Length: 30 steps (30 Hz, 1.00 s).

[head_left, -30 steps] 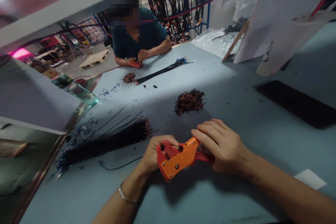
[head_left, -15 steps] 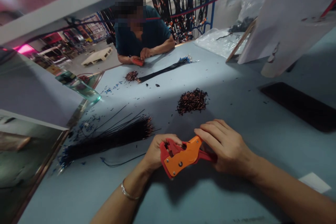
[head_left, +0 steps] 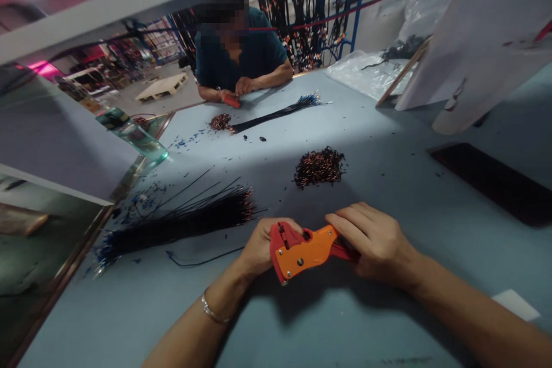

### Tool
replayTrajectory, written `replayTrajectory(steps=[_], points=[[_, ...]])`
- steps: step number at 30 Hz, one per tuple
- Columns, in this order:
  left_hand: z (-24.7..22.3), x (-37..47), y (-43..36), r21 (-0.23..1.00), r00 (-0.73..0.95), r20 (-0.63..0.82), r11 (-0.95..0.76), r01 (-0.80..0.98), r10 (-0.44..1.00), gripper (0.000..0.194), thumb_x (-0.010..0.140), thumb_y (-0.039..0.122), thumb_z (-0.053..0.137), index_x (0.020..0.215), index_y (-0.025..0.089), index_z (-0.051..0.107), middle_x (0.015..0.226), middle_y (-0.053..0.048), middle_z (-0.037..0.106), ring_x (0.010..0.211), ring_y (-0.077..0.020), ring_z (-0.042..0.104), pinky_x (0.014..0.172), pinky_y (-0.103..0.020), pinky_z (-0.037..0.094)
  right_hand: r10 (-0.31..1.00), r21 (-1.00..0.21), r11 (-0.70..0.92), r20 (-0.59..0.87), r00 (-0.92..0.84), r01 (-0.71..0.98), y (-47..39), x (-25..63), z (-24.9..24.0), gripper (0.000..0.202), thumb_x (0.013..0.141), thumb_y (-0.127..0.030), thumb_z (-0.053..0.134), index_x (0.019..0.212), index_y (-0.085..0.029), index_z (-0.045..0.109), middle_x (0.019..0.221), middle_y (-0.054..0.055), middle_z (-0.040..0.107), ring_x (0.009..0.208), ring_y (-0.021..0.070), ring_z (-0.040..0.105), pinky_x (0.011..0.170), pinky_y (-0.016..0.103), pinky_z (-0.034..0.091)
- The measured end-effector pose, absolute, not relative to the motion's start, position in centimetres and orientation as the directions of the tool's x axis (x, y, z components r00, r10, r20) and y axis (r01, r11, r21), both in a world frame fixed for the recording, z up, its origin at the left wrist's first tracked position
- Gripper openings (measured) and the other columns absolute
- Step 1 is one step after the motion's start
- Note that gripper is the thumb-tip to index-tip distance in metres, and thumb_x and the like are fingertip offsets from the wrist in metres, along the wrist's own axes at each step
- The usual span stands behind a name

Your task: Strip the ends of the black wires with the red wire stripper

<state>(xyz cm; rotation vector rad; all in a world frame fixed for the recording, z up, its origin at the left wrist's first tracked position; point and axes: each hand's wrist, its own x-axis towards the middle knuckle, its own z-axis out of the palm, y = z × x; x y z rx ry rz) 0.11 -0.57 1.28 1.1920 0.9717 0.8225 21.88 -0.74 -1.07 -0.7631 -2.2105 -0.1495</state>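
Note:
My right hand (head_left: 375, 238) is wrapped round the handles of an orange and red hand tool (head_left: 307, 254), low in the middle of the view. My left hand (head_left: 261, 244) is closed at the tool's red jaw end, and a thin black wire (head_left: 207, 261) trails out from it to the left. What its fingertips pinch is hidden by the tool. A thick bundle of black wires (head_left: 185, 221) with coppery ends lies left of my hands. Beyond the tool sits a pile of short black and copper bits (head_left: 319, 167).
Across the table (head_left: 379, 322), a person (head_left: 241, 57) holds a red tool near a thinner wire bundle (head_left: 276, 115). A dark flat object (head_left: 495, 181) and a white paper piece (head_left: 516, 305) lie right. A clear bottle (head_left: 138, 138) is at the left edge.
The view has shifted slightly. The tool's jaws look drawn closer together, and the tool is tilted a little differently. Both my hands keep their hold.

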Motion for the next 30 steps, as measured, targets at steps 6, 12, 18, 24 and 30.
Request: replayTrajectory(steps=[6,12,18,24,30], points=[[0.5,-0.2,-0.7,0.974,0.360,-0.179,0.216,-0.063,0.916,0.027,0.053,0.033,0.085,0.063,0.012,0.070,0.056,-0.001,0.062,0.048,-0.0092,0.050,0.050,-0.021,0.041,0.485,-0.129,0.808,0.700,-0.525,0.574,-0.6,21.9,-1.2,0.016,0.086,-0.019,0.053,0.094,-0.010,0.063,0.073,0.011,0.065,0.064,0.0215,0.058,0.059,0.034,0.049],[0.0,-0.3,-0.7,0.963,0.363,-0.201,0.251,-0.094,0.910,0.028,0.054,0.031,0.086,0.065,0.011,0.070,0.058,-0.001,0.064,0.050,-0.0103,0.054,0.050,-0.021,0.042,0.498,-0.154,0.811,0.687,-0.529,0.564,-0.5,21.9,-1.5,0.017,0.084,-0.020,0.053,0.094,-0.011,0.062,0.074,0.012,0.066,0.065,0.0219,0.060,0.059,0.034,0.050],[0.0,-0.2,-0.7,0.961,0.362,-0.204,0.257,-0.103,0.910,0.028,0.054,0.031,0.087,0.064,0.011,0.070,0.057,-0.002,0.064,0.049,-0.0107,0.055,0.047,-0.020,0.042,0.498,-0.161,0.818,0.679,-0.539,0.552,-0.5,22.0,-1.7,0.017,0.083,-0.019,0.051,0.094,-0.011,0.061,0.075,0.012,0.066,0.065,0.0219,0.061,0.058,0.034,0.051],[0.1,-0.1,-0.8,0.939,0.361,-0.251,0.317,-0.137,0.898,0.030,0.050,0.032,0.090,0.062,0.012,0.070,0.057,-0.002,0.066,0.050,-0.0124,0.059,0.048,-0.021,0.046,0.474,-0.143,0.829,0.691,-0.545,0.540,-0.5,22.0,-1.8,0.016,0.084,-0.019,0.050,0.089,-0.009,0.061,0.072,0.013,0.067,0.061,0.0220,0.061,0.054,0.034,0.051],[0.0,0.0,-0.8,0.922,0.324,-0.283,0.349,-0.168,0.903,0.035,0.044,0.034,0.092,0.060,0.012,0.070,0.056,-0.001,0.067,0.048,-0.0107,0.059,0.047,-0.019,0.046,0.468,-0.141,0.833,0.695,-0.546,0.535,-0.5,22.0,-1.7,0.015,0.085,-0.018,0.049,0.086,-0.009,0.061,0.068,0.011,0.066,0.056,0.0203,0.059,0.051,0.032,0.048]])
